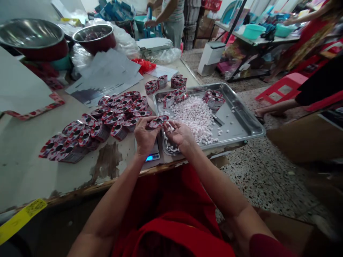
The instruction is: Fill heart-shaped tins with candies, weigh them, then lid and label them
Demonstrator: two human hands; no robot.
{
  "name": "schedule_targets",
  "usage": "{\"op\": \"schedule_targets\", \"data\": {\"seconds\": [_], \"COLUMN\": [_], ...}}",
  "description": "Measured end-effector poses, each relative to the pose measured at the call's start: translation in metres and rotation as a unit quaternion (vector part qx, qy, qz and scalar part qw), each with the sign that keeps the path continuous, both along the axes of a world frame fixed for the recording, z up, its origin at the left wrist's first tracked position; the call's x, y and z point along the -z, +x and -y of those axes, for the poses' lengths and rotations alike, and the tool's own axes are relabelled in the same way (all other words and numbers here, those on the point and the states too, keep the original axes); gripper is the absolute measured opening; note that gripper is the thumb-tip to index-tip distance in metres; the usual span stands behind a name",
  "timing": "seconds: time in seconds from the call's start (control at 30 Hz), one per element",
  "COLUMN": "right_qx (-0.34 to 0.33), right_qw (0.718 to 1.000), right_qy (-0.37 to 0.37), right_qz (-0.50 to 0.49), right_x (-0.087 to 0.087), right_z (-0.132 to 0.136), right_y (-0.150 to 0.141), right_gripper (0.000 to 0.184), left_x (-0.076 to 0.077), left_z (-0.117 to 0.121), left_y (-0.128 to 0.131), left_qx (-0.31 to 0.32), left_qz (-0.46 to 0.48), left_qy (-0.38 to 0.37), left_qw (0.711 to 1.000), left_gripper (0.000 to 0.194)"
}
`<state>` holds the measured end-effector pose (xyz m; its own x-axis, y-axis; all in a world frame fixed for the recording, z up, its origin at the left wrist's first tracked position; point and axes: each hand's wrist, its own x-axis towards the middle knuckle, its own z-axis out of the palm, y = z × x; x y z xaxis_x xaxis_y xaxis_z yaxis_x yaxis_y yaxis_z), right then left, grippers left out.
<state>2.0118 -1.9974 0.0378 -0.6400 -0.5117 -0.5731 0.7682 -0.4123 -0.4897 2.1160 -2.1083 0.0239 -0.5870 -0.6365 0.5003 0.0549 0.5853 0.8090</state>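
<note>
My left hand grips a small oval printed container, red and pink with an opening on its top, held tilted towards the right. Close against its right end, my right hand is turned palm up, fingers cupped around several small white pellets. Beneath my left hand, a small digital scale shows a lit blue display. To the right lies a metal tray with a heap of white pellets, more of the printed containers and a flat grey strip.
Many similar containers crowd the table to the left. Paper sheets, a red bag and two metal bowls sit behind. A person works beyond the table. A red stool stands on the right.
</note>
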Motion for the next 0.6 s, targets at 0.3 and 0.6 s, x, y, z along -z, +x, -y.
{"op": "schedule_targets", "data": {"seconds": [0.3,0.6], "right_qx": [-0.157,-0.271], "right_qw": [0.982,0.94], "right_qy": [0.084,0.145], "right_qz": [-0.055,-0.149], "right_x": [-0.022,-0.045], "right_z": [-0.034,-0.008], "right_y": [-0.007,-0.008], "right_gripper": [0.024,0.021], "left_x": [0.013,-0.002], "left_z": [0.026,0.055], "left_y": [0.079,0.133], "left_qx": [0.03,-0.026], "left_qz": [0.082,0.065], "left_qy": [0.251,0.144], "left_qw": [0.964,0.987], "left_gripper": [0.052,0.039]}}
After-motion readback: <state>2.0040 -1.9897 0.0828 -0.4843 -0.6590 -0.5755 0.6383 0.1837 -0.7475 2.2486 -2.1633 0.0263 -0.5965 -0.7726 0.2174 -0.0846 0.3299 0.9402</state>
